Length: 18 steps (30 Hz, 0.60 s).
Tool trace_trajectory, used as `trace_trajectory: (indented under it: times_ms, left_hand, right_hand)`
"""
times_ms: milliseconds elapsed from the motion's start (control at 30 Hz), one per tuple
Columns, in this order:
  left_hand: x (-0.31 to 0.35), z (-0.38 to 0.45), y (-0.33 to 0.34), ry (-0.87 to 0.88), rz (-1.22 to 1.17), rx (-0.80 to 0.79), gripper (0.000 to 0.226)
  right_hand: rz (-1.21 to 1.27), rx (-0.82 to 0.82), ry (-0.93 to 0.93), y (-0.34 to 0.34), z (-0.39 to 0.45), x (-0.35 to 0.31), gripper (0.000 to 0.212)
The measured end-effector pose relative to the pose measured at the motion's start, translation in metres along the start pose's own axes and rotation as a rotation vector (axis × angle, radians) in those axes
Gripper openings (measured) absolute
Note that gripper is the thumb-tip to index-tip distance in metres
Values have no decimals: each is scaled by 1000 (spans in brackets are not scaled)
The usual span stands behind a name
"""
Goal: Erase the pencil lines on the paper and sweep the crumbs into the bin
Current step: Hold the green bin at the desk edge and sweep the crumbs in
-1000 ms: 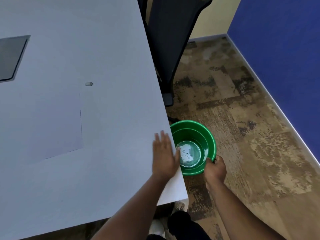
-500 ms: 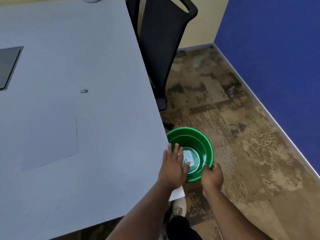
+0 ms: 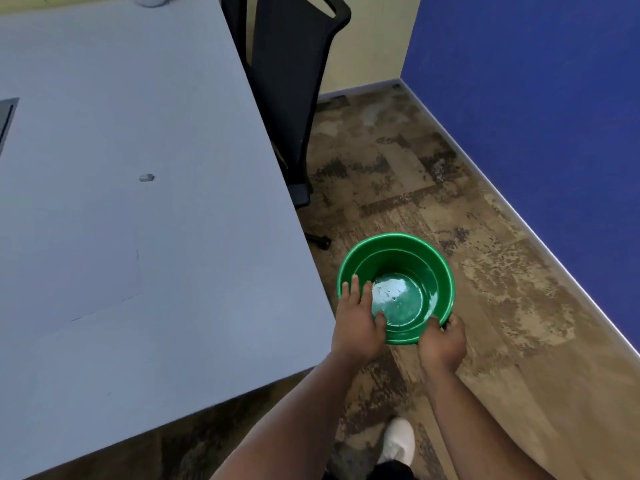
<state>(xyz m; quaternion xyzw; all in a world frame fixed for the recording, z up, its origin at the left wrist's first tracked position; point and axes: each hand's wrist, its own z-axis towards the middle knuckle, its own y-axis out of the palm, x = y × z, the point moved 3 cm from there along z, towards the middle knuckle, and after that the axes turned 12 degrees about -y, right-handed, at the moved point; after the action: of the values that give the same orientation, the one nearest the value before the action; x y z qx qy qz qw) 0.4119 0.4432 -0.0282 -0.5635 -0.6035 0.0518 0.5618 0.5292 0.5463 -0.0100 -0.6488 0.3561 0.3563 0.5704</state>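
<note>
Green bin (image 3: 426, 271) held just off the surface's corner, mouth up and below the level of the top, probably so that whatever is brushed off the edge drops straight in. Pale specks on its glossy floor, likely crumbs, though too small to say for sure. Gripped at the rim at about 5 o'clock by the right hand (image 3: 441, 342), fingers curled over the lip, thumb inside. Left hand (image 3: 356, 322) over the rim at about 8 o'clock, fingers straight and loosely spread, holding nothing, fingertips reaching into the mouth; reads as the tail of a sweeping stroke, palm acting as the brush. Judged late in the task: sweeping nearly done.

Paper (image 3: 69, 271) lying flat on the surface (image 3: 207, 133), well away at 9 o'clock from the bin, near edge and right edge just visible against the similar grey; a short dark mark at its right edge, otherwise no lines to be made out. Small eraser (image 3: 146, 177) lying beyond the paper at roughly 10 o'clock, set aside, apart from both hands.

Dark panel (image 3: 7, 123) at the far left edge of the surface. Black chair (image 3: 287, 81) pushed in at 12 o'clock. Mottled brown floor (image 3: 450, 202) beneath, blue wall (image 3: 536, 98) at 2 o'clock, cream wall behind the chair. White shoe (image 3: 398, 439) at 6 o'clock.
</note>
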Motion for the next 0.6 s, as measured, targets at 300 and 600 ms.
trace_trajectory:
  times_ms: [300,600]
  left_hand:
    - [16,-12,42,-220,-67,186,77]
    - [-38,20,131,-531,-456,245,30]
  right_hand:
    - [52,-108,33,-24,41,37,8]
    - [6,-309,9,3,106,127,10]
